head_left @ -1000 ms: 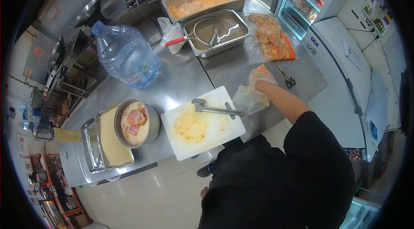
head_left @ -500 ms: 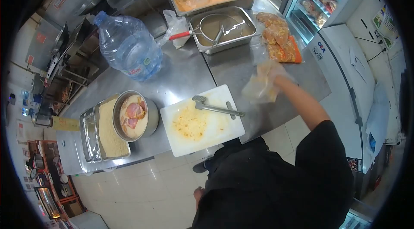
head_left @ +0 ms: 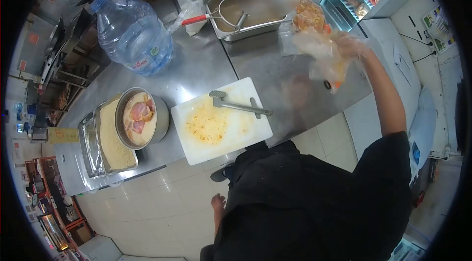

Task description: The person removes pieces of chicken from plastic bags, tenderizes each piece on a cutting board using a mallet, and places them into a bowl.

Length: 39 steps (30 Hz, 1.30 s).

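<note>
My right hand (head_left: pixel 350 47) grips a crumpled clear plastic bag (head_left: pixel 324 54) over the right end of the steel counter; motion blurs it. Something orange (head_left: pixel 336 85) shows at the bag's lower edge, but I cannot tell whether it is inside. Behind it lies a clear bag of orange-brown pieces (head_left: pixel 309 15). Low beside my dark clothing hangs my left hand (head_left: pixel 218 202), fingers loosely apart and holding nothing. A white cutting board (head_left: pixel 231 138) with yellowish crumbs bears metal tongs (head_left: pixel 241 106).
Left of the board stand a round pot (head_left: pixel 162 123) of raw meat in pale liquid and a tray of crumbs (head_left: pixel 115 138). A large water bottle (head_left: pixel 135 34) stands behind. A strainer with red handle (head_left: pixel 195 19) rests on a steel pan (head_left: pixel 255 32), partly blurred.
My right hand has moved right and away from me with the plastic bag. My left hand shows more fully. The whole view has shifted, so the counter's things appear higher and further left.
</note>
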Tool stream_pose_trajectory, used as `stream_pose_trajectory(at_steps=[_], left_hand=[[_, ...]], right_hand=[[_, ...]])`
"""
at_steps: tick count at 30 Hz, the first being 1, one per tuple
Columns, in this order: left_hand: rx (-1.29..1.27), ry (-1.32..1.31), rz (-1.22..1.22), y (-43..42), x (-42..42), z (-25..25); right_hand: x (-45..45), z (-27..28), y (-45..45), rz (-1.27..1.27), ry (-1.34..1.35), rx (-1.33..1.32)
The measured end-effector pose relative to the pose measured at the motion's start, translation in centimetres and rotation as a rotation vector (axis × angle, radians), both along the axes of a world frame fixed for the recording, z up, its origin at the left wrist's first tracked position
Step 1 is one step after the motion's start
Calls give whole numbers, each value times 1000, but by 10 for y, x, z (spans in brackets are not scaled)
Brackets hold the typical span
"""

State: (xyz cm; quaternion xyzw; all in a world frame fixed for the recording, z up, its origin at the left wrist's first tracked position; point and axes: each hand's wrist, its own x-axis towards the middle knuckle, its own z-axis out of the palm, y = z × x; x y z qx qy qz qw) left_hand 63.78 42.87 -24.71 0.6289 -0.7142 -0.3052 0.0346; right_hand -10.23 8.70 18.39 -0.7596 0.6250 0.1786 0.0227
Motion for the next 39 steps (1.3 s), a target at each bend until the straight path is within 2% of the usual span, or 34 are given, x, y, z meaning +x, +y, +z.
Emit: stream_pose_trajectory(at_steps=[1,2,4,6,7,9,10,12,13,14,15,16,17,19,21,24,26,27,28,30,31,33,36,37,39], left_hand=[[339,397,564,-7,-10,11],[666,786,1136,-7,-16,30],[588,601,750,3,-10,4],[599,618,777,6,-7,-5],[584,611,792,5,-8,0],[565,604,870,-2,-17,19],[550,605,887,-7,-20,27],[462,576,794,-13,-24,41],[406,556,742,-16,-27,47],[420,588,858,-20,-33,57],[472,647,1091,-31,-42,75],[523,708,1328,-40,-49,89],[469,695,1331,-42,-52,93],[396,681,1346,-41,-55,98],[392,713,1372,-32,-57,96],[413,708,1444,-19,-64,95],[441,755,1450,-3,-68,95],[463,728,1468,2,-71,94],[487,701,1487,8,-75,96],[498,745,1522,17,-79,91],[546,707,1529,23,-82,90],[615,649,1491,31,-83,84],[575,663,1391,38,-73,52],[533,665,1466,22,-77,74],[479,652,1389,10,-73,76]], right_hand=[[-20,-15,-1,139,-311,-186],[-6,-14,3,138,-329,-177],[35,20,3,-562,-732,-14],[48,30,6,-378,-1272,41],[70,40,5,-359,-1297,63],[128,65,5,-474,-979,-169],[152,65,5,-451,-990,-153],[196,64,5,-475,-1287,-158],[215,56,3,-444,-1290,-131],[234,42,-1,-529,-1501,-76],[255,31,-3,-621,-1708,-4],[282,28,0,-557,-1741,115],[306,23,1,-490,-1767,237],[340,-28,-4,-559,-1641,342],[375,-60,0,-468,-1632,532],[405,-92,-1,-568,-1724,554],[403,-101,2,-373,-1128,235],[398,-102,8,-313,-954,70],[386,-110,15,-313,-944,75],[362,-131,22,41,-425,-374],[359,-132,26,46,-417,-369],[355,-131,33,-50,-331,-114],[365,-94,39,-186,-344,-90],[367,-76,35,-179,-337,-92],[372,-48,25,-543,-671,154]])
